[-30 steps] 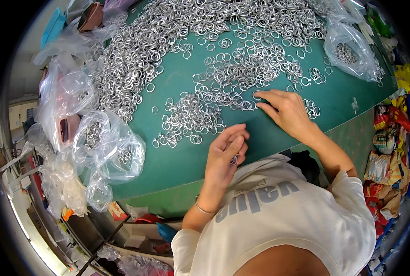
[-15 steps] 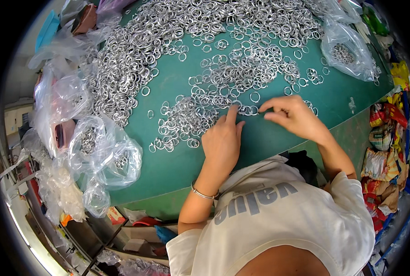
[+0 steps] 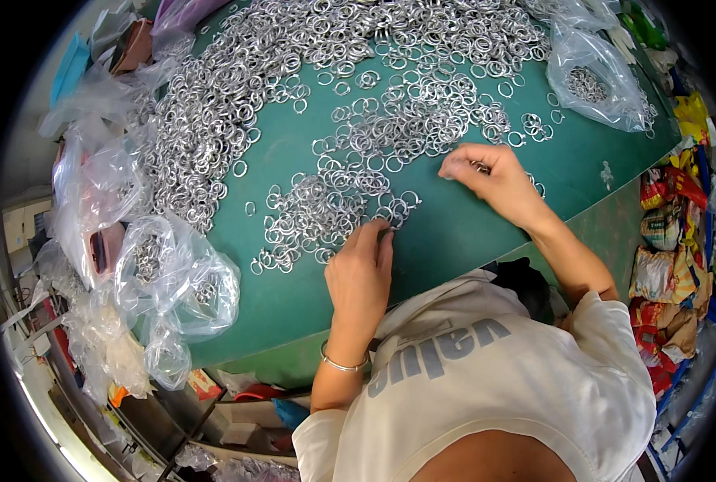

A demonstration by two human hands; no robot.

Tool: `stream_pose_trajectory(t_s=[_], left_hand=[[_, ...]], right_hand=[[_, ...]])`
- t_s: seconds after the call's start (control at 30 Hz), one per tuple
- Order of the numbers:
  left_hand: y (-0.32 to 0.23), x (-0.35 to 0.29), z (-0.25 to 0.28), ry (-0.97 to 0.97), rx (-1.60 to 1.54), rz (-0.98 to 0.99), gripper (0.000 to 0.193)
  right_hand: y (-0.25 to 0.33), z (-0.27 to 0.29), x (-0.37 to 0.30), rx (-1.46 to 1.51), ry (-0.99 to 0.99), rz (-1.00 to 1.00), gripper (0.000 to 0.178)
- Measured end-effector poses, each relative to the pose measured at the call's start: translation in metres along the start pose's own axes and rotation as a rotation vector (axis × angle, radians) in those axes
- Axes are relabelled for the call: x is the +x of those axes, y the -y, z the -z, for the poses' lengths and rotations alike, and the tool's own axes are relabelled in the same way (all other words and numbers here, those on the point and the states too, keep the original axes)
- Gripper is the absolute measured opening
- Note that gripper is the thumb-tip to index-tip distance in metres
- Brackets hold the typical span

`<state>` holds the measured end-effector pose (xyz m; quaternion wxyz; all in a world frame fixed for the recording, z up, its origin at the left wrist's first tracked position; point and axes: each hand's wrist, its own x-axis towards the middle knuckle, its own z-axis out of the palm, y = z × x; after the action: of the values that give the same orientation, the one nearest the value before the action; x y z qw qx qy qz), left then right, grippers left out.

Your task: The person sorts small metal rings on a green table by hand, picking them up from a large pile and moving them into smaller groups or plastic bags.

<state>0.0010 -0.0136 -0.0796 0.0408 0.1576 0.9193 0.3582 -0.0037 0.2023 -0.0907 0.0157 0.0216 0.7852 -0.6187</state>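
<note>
Small silver metal rings, many with a little stud on the rim, lie on a green tabletop [image 3: 293, 145]. My left hand [image 3: 358, 265] is at the near right edge of a small ring pile [image 3: 318, 209]. Its index finger and thumb are drawn together at the outermost rings, and whatever lies between their tips is hidden. My right hand [image 3: 498, 181] hovers over the bare green surface right of that pile. Its fingers are curled, and some metal rings [image 3: 480, 166] show inside them. Just beyond lies a middle heap of rings [image 3: 414, 120].
A large ring heap [image 3: 213, 104] curves along the far and left sides. Clear plastic bags with rings stand at the left [image 3: 205, 273] and far right [image 3: 591, 80]. Colourful packets [image 3: 663, 265] are beyond the table's right edge. Shelving [image 3: 245, 418] is below at the near left.
My left hand has drawn back toward me and left. The short row of rings between my hands has gone from there; rings now lie at the small pile's edge. My right hand has lifted slightly away.
</note>
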Motion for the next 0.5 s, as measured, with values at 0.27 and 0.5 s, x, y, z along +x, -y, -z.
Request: stream_pose_trajectory(t_s=[0.27,0.5], left_hand=[[0.001,-0.004,-0.004,0.024,-0.011,-0.003,0.022],[0.002,0.001,-0.010,-0.010,0.074,-0.046,0.028]], right_hand=[[0.004,0.018,-0.005,1.330,0.171,-0.487,0.038],[-0.019,0.020,-0.011,1.524,0.193,-0.415,0.029]])
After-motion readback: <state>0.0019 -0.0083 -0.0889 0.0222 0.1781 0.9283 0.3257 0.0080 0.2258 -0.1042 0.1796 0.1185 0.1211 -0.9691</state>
